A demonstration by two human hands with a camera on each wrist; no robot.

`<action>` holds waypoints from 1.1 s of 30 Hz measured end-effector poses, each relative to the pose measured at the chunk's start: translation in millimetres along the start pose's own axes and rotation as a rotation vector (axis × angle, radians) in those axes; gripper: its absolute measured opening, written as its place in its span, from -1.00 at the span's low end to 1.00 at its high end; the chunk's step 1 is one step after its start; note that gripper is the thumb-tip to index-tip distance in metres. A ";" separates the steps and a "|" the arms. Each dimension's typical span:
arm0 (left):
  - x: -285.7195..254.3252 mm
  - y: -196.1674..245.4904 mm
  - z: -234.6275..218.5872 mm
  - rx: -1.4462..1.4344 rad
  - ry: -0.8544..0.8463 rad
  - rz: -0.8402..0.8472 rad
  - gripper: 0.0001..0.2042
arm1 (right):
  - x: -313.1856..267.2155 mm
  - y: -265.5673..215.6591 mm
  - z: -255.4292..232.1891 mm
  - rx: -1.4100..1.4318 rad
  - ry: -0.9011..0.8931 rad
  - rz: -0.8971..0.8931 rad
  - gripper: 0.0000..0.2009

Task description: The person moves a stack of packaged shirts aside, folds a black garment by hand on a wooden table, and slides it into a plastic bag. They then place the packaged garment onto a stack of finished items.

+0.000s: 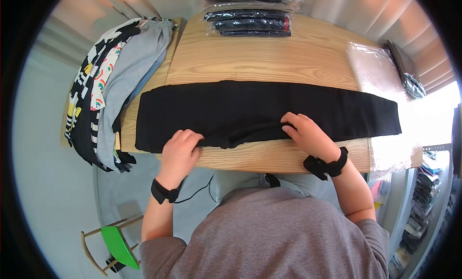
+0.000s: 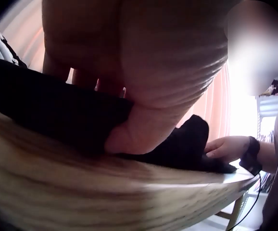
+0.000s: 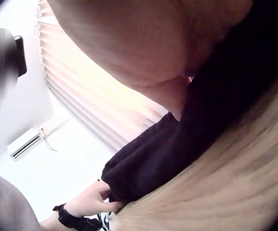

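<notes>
Black trousers point(image 1: 269, 106), folded lengthwise, lie across the wooden table with the wide end at left and the narrower end at right. A rumpled bulge shows along their near edge. My left hand point(image 1: 180, 151) pinches that edge left of the bulge; in the left wrist view its thumb point(image 2: 141, 134) is at the cloth's near side with the fingers over the top. Farther right, my right hand point(image 1: 310, 137) pinches the cloth between thumb and curled fingers. In the right wrist view the same black cloth point(image 3: 153, 159) stands raised in a fold, its gripped part partly hidden by the palm.
Several garments point(image 1: 115, 77) hang over the table's left end. Plastic-bagged clothes are stacked point(image 1: 252, 21) at the back. Clear plastic bags point(image 1: 378, 72) lie at the right, partly beneath the trousers' narrow end. A green-seated chair point(image 1: 118, 245) stands at lower left, a filled shelf point(image 1: 418, 197) at right.
</notes>
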State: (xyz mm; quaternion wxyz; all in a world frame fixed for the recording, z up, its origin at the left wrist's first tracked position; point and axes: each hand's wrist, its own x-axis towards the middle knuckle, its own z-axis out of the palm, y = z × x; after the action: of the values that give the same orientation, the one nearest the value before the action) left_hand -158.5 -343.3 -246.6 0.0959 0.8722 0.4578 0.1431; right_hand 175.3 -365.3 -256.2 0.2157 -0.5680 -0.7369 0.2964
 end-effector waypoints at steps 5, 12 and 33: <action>-18.2 -38.1 -14.0 0.128 0.040 -0.133 -0.75 | -2.0 3.1 -0.9 -0.002 -0.044 0.001 -0.83; -43.8 -98.3 -30.5 0.088 0.138 -0.109 -0.78 | -4.6 2.0 0.1 -0.049 -0.051 -0.045 -0.81; 22.9 50.3 -6.1 -0.050 0.042 0.301 -0.70 | -9.5 -6.4 -1.1 0.039 0.009 -0.077 -0.83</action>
State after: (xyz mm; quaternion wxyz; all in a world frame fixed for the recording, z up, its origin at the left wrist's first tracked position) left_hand -109.5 -352.4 -222.2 0.0857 0.9251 0.3200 0.1855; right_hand 174.0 -375.5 -250.9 0.2411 -0.5361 -0.7515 0.2995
